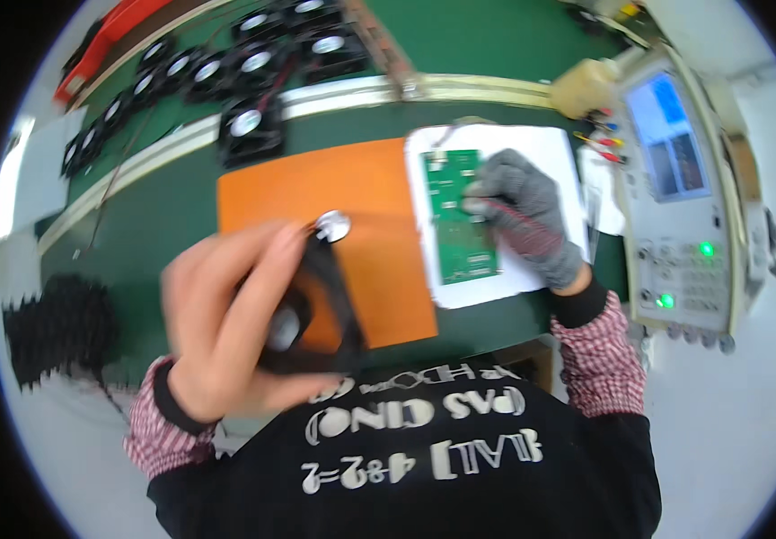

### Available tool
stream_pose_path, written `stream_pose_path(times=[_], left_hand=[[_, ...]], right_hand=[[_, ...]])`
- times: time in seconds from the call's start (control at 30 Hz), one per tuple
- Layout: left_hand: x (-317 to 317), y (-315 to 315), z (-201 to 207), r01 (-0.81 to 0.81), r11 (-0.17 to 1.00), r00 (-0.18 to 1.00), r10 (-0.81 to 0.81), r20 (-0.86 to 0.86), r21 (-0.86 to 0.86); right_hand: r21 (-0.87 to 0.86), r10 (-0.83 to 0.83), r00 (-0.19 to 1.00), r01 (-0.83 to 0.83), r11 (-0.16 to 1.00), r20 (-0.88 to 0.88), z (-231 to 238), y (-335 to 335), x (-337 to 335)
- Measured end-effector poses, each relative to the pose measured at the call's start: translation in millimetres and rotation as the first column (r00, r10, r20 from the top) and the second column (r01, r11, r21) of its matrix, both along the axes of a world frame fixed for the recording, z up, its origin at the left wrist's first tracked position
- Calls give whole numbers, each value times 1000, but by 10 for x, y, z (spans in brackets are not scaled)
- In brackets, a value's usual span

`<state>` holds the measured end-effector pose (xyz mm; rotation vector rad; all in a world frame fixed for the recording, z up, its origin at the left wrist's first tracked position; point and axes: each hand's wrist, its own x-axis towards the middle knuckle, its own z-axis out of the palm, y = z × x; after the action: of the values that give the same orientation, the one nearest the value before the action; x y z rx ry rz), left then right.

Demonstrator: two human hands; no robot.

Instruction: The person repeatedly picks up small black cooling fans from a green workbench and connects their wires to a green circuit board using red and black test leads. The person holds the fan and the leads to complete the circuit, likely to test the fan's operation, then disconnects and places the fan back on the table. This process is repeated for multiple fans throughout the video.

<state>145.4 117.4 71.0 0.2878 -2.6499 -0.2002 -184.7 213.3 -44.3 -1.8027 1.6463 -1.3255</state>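
My bare left hand (pixel 226 323) is closed on a black cooling fan (pixel 345 310), tilted above an orange sheet (pixel 316 184). A pale hub shows inside the fan's square frame, and motion blurs both. Near the index fingertip is a round whitish disc (pixel 334 225); whether it belongs to the fan I cannot tell. My right hand (pixel 521 205), in a grey knitted glove, has its fingers drawn together over the right edge of a green circuit board (pixel 456 242). Anything within that pinch is hidden. The board lies on a white pad (pixel 532 148).
Several black fans (pixel 258 58) stand in rows at the far left, beyond a pale rail (pixel 334 97). One fan (pixel 251 126) sits nearer, behind the orange sheet. A test instrument (pixel 680 198) with a lit screen stands right, beside clip leads (pixel 602 139). Dark bundled parts (pixel 60 323) lie far left.
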Motion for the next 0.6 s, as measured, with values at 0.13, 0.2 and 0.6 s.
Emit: stream_pose_path(times=[0.13, 0.2, 0.6], left_hand=[[258, 15, 178, -46, 986, 922, 103, -374, 159], [211, 82, 147, 270, 689, 845, 166, -509, 672], [43, -19, 228, 339, -491, 939, 128, -319, 802]], right_hand=[[-109, 26, 994, -38, 993, -109, -35, -81, -8], [-83, 18, 990, -30, 996, -142, 21, -151, 78], [-29, -16, 991, 12, 1000, -137, 43, -54, 18]])
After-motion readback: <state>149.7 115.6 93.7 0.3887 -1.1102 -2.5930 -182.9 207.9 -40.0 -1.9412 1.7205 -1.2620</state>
